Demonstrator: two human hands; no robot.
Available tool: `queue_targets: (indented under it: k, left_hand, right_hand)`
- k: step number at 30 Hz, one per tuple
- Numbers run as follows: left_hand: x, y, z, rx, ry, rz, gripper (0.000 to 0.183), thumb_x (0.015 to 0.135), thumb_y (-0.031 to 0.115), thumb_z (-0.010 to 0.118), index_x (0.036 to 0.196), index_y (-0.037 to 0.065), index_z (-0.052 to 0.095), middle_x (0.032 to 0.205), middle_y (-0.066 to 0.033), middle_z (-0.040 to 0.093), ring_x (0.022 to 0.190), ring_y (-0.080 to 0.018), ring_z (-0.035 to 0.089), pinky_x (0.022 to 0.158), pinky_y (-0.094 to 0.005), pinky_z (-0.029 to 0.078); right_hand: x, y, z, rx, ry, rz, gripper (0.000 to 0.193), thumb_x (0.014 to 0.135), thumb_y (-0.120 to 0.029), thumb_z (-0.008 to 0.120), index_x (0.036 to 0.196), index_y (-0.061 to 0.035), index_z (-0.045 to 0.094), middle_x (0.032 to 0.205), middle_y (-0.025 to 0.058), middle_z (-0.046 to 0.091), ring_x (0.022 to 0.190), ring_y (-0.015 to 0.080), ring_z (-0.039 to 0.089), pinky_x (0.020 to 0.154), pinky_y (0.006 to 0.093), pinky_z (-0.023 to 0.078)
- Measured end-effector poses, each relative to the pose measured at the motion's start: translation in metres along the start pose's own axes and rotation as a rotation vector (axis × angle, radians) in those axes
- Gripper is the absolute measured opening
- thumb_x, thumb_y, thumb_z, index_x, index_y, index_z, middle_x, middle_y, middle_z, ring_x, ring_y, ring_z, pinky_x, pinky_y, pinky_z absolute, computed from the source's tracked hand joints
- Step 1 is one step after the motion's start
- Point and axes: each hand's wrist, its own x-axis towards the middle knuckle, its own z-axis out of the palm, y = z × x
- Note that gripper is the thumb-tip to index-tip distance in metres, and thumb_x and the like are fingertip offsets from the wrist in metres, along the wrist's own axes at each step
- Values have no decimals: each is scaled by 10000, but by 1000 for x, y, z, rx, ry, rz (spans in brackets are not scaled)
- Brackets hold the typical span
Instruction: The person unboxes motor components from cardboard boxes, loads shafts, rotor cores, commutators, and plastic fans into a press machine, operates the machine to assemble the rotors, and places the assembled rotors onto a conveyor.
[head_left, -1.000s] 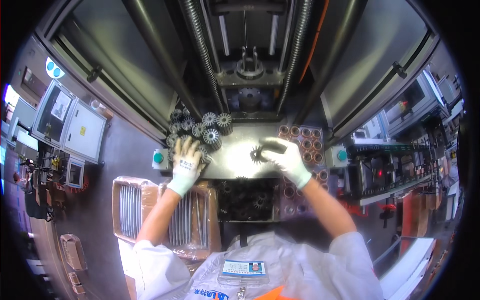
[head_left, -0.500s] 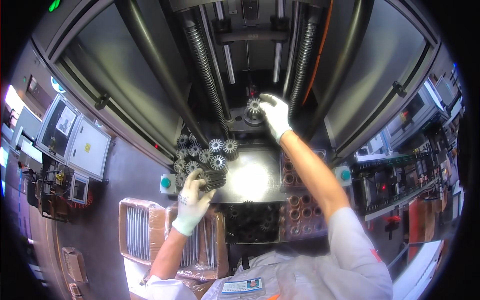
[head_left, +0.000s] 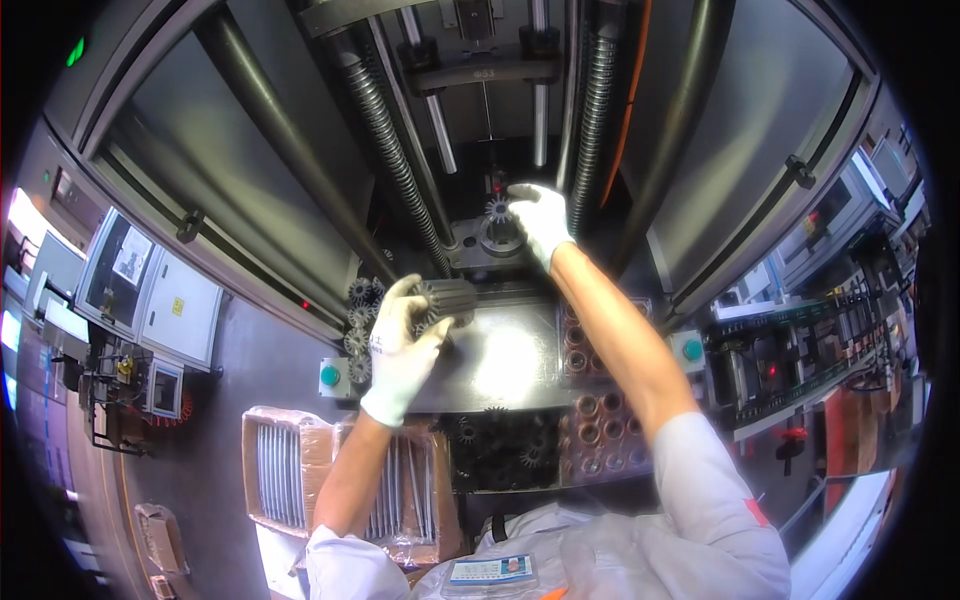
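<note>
Steel press table (head_left: 500,360): left hand (head_left: 400,345) grips a toothed gear stack (head_left: 447,298); right hand (head_left: 537,222) pinches a small gear (head_left: 497,208); copper rings (head_left: 598,432) fill a tray.

Grey machine housing (head_left: 240,180) overhead, dark floor (head_left: 215,420), bright panels (head_left: 25,225) left, perhaps screens.

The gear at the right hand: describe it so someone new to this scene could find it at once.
Start at the press with its two vertical screw columns, top centre. Follow them down to the round fixture at the base. The small toothed gear sits above it at the right hand fingertips, alone and lit red, unlike the gears clustered by the left hand.
</note>
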Motion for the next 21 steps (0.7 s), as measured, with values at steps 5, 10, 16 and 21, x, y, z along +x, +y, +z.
queue_targets:
  k: [5,10,16,21]
  left_hand:
    - [28,-10,19,-17,68,43,379,781,36,833,1035,-37,562,1337,-158,568,968,-148,621,844,-273,535]
    - [78,5,42,-15,64,50,314,761,60,836,939,-20,590,1276,-131,614,892,-134,605,803,-286,522]
    - [133,-1,71,154,-2,257,333,746,77,804,978,13,575,1221,-195,604,1047,-365,623,899,-386,511]
    - [172,-8,75,344,-177,348,344,742,129,815,969,19,581,1011,-190,628,922,-370,618,812,-424,506]
  right_hand:
    - [6,-1,0,-164,-38,42,426,774,41,648,1193,-25,698,874,74,711,624,95,587,552,252,464]
    - [-29,18,-14,-167,-12,-51,476,839,-89,644,1310,-29,623,1138,200,699,1020,234,673,903,332,524]
    - [-134,25,-63,-547,-294,-291,460,915,-226,653,1341,-61,592,1196,163,621,857,235,645,816,372,540]
    - [-180,-2,-83,-337,-484,190,400,932,-225,643,1303,-75,622,1190,138,635,845,238,656,829,381,539]
